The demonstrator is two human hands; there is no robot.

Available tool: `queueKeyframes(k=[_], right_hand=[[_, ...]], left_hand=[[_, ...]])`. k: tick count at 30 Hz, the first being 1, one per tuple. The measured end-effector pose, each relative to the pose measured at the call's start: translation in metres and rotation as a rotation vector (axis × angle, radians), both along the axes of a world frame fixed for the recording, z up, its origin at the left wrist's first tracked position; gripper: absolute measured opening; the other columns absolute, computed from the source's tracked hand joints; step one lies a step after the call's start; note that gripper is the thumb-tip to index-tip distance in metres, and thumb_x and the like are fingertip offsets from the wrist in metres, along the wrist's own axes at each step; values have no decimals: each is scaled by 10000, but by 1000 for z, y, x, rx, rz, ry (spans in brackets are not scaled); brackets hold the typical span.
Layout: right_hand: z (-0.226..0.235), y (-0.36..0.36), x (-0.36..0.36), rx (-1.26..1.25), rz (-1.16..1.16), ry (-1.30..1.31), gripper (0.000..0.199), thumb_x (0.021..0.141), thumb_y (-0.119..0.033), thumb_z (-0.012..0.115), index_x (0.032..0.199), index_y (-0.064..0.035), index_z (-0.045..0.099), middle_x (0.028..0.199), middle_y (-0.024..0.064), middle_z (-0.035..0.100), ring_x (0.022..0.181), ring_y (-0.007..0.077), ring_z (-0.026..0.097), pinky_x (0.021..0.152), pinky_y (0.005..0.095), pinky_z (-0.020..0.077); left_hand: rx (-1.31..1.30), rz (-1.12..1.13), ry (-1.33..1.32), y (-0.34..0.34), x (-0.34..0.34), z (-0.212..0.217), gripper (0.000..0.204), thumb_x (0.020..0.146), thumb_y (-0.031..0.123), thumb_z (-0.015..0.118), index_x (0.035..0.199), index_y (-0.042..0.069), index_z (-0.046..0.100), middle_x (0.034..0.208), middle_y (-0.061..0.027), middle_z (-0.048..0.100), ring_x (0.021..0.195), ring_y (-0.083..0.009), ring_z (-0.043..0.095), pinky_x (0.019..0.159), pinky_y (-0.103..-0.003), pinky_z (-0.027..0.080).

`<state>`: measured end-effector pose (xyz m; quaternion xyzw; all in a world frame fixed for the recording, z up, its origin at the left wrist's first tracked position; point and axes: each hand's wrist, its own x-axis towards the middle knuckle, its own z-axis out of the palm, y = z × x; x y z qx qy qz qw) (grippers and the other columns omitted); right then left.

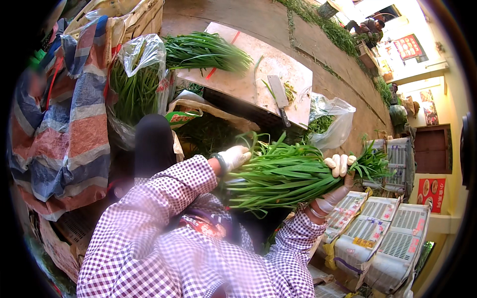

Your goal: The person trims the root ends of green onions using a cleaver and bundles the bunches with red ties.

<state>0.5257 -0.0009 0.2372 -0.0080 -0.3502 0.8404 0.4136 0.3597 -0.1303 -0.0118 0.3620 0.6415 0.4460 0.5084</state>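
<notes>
A striped tarpaulin [64,119] in blue, orange and grey is draped over goods at nine o'clock, filling most of that side. At twelve o'clock a pale worktop [258,74] is set at a slant, and on it a loose heap of long green chives [206,49] is laid toward eleven o'clock, while a cleaver [278,94] with a dark handle is rested near its edge at one o'clock. Stacked white plastic crates [387,228] are seen at four o'clock. Between the tarpaulin and the worktop, at ten o'clock, a clear plastic bag [139,74] is stuffed with more green stalks, and a second clear bag [333,121] with greens is seen at two o'clock, just beyond the worktop's corner. At the centre a thick bundle of chives [288,174] is held level across the body, its leaf tips fanned toward nine o'clock and its cut end toward three o'clock. Both hands are gloved in white and come out of checked purple-and-white sleeves. The right hand [339,171] is wrapped tightly around the bundle near its three o'clock end, fingers curled over the top. The left hand [233,158] is pressed against the leafy end at about ten o'clock of the bundle, fingers loosely bent; whether it is actually gripping the leaves cannot be told.
</notes>
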Motion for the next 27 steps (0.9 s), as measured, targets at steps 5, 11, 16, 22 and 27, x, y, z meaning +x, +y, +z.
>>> queueKeyframes(k=[5,11,16,22,27], right_hand=[[9,0,5,33,-24,14,111,899,-89,643,971,-60,563,689,-31,403,634,83,372,722,255,382],[5,0,7,-6,-21,7,122,888,-76,647,974,-65,561,689,-29,402,635,87,364,706,256,369],[3,-7,-2,13,0,-37,149,880,-83,661,985,-61,558,696,-21,421,639,94,369,705,260,367],[29,-2,7,25,-38,28,120,917,-102,622,1002,-39,565,697,-28,397,646,89,363,722,260,381],[27,8,25,-20,-101,62,105,930,-77,586,1024,-41,557,700,-23,373,647,94,348,735,265,382]], left_hand=[[-99,-11,93,-13,-7,-7,355,924,325,565,921,-23,637,828,-158,659,716,-252,578,690,-407,470],[-150,338,-1073,-14,-2,46,295,935,349,596,1012,74,668,907,-10,666,829,-144,593,792,-306,471],[-25,6,-159,-5,5,16,385,945,286,556,1168,-23,614,1013,-139,687,906,-205,619,811,-321,479],[89,-186,385,-26,-5,-44,210,910,182,508,991,15,606,925,-203,637,876,-376,605,756,-421,485],[-77,-259,492,-30,-4,10,259,936,224,514,1060,29,631,940,-210,665,913,-393,634,787,-432,506]])
